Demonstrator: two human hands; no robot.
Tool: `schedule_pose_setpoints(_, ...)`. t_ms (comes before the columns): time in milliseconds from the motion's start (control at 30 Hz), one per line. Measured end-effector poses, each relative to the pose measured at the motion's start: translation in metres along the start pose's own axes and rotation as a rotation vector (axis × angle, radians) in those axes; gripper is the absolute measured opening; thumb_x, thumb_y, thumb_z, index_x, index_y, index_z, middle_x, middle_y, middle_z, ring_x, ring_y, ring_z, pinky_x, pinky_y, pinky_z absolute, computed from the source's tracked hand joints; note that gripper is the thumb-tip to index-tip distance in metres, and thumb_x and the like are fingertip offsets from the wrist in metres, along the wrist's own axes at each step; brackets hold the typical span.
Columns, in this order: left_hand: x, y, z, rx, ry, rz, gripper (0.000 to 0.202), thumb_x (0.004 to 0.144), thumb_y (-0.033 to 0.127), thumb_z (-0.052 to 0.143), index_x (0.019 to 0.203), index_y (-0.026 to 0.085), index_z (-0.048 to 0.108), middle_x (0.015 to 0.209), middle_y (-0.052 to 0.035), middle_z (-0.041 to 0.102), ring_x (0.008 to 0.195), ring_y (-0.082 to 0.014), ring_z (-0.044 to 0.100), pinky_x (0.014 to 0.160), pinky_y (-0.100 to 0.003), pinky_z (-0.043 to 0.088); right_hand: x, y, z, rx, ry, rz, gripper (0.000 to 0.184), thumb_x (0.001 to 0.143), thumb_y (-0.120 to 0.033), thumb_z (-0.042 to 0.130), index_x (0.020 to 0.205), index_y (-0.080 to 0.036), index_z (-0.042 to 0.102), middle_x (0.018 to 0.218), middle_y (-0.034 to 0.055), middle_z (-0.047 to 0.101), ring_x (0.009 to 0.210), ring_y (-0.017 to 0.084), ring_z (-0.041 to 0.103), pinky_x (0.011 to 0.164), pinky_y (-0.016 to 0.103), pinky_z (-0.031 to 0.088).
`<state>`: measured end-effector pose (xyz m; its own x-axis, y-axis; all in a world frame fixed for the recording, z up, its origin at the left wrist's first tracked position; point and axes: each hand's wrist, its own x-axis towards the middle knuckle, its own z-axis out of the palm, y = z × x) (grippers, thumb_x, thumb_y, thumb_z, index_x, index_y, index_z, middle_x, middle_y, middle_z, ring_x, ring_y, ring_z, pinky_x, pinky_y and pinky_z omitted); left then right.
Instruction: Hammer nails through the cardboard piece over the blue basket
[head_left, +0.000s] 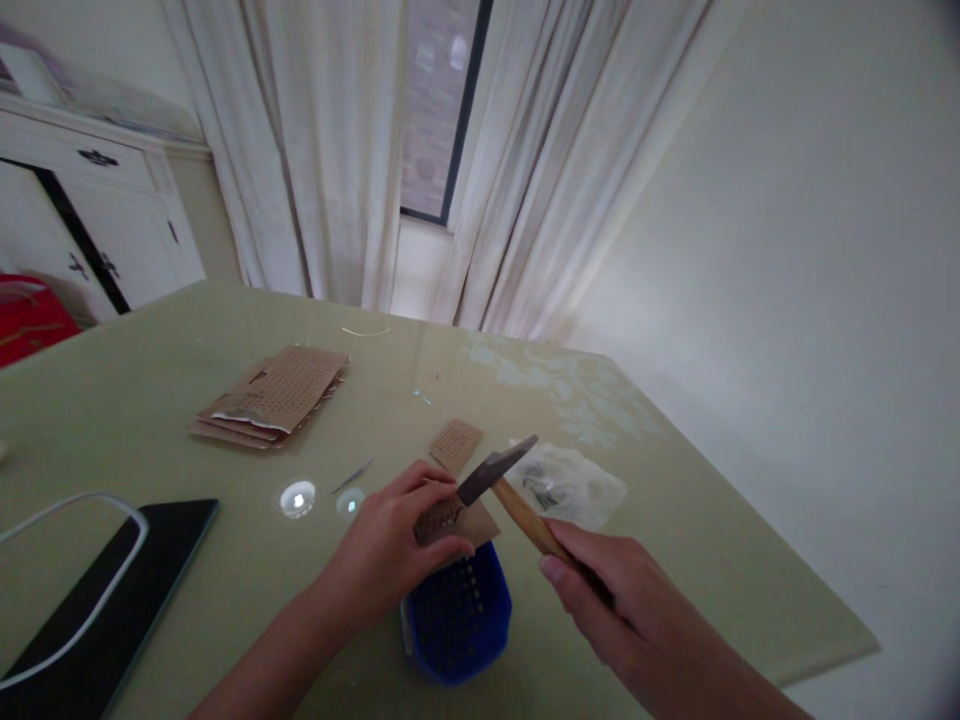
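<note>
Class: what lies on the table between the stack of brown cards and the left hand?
Head view: a thin pin and two shiny round spots lie between the stack and the left hand.

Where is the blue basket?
Low centre of the head view, on the table: the blue basket lies just below the left hand, left of the right hand holding the hammer.

I see bare tabletop (697,540) far across; a card stack (274,395) blocks far left, a black board (161,535) near left, a blue basket (457,620) and plastic bag (577,487) near centre.
</note>
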<state>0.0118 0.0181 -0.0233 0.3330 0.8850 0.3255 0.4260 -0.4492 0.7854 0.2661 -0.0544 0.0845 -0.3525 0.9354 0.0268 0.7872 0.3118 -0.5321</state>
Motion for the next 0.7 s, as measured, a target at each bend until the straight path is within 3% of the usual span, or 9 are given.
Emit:
schedule_pose_setpoints(133, -0.001, 0.001, -0.001, -0.004, 0.032, -0.014, 0.050, 0.078, 0.028, 0.093, 0.124, 0.027, 0.076, 0.136, -0.0084, 0.070, 0.115, -0.0292, 0.076, 0.103, -0.043, 0.062, 0.003, 0.001, 0.010, 0.005, -0.103, -0.039, 0.027, 0.112, -0.033, 0.050, 0.105, -0.022, 0.074, 0.091, 0.0055, 0.079, 0.083, 0.022, 0.073, 0.078, 0.031, 0.054)
schedule_pose_setpoints(267, -0.002, 0.001, 0.000, -0.045, 0.034, -0.032, 0.056, 0.077, 0.028, 0.093, 0.130, 0.028, 0.074, 0.141, -0.0087, 0.067, 0.106, -0.0262, 0.079, 0.098, -0.042, 0.065, 0.000, -0.001, 0.006, -0.006, -0.020, -0.055, 0.028, 0.111, -0.034, 0.049, 0.107, -0.022, 0.074, 0.090, 0.0062, 0.079, 0.081, 0.022, 0.073, 0.078, 0.032, 0.055)
schedule_pose_setpoints(433, -0.002, 0.002, 0.001, -0.051, 0.016, -0.049, 0.055, 0.079, 0.025, 0.092, 0.130, 0.027, 0.071, 0.145, -0.0088, 0.064, 0.103, -0.0237, 0.079, 0.096, -0.040, 0.066, 0.004, -0.007, -0.013, -0.039, 0.009, -0.103, 0.026, 0.112, -0.034, 0.049, 0.110, -0.024, 0.073, 0.092, 0.0055, 0.079, 0.081, 0.022, 0.073, 0.077, 0.031, 0.054)
schedule_pose_setpoints(533, -0.003, 0.002, 0.001, -0.008, 0.020, -0.034, 0.052, 0.081, 0.027, 0.092, 0.128, 0.028, 0.070, 0.145, -0.0084, 0.063, 0.108, -0.0260, 0.078, 0.099, -0.043, 0.065, 0.017, -0.011, -0.022, -0.093, -0.042, -0.106, 0.027, 0.113, -0.038, 0.050, 0.107, -0.024, 0.073, 0.089, 0.0051, 0.078, 0.083, 0.023, 0.072, 0.077, 0.032, 0.051)
schedule_pose_setpoints(700, -0.003, 0.003, 0.000, 0.008, 0.032, -0.028, 0.050, 0.079, 0.027, 0.092, 0.124, 0.027, 0.071, 0.146, -0.0084, 0.061, 0.113, -0.0284, 0.076, 0.099, -0.044, 0.065, 0.034, -0.020, -0.031, -0.179, -0.237, -0.076, 0.027, 0.112, -0.033, 0.051, 0.102, -0.022, 0.074, 0.089, 0.0059, 0.077, 0.082, 0.024, 0.070, 0.077, 0.035, 0.049)
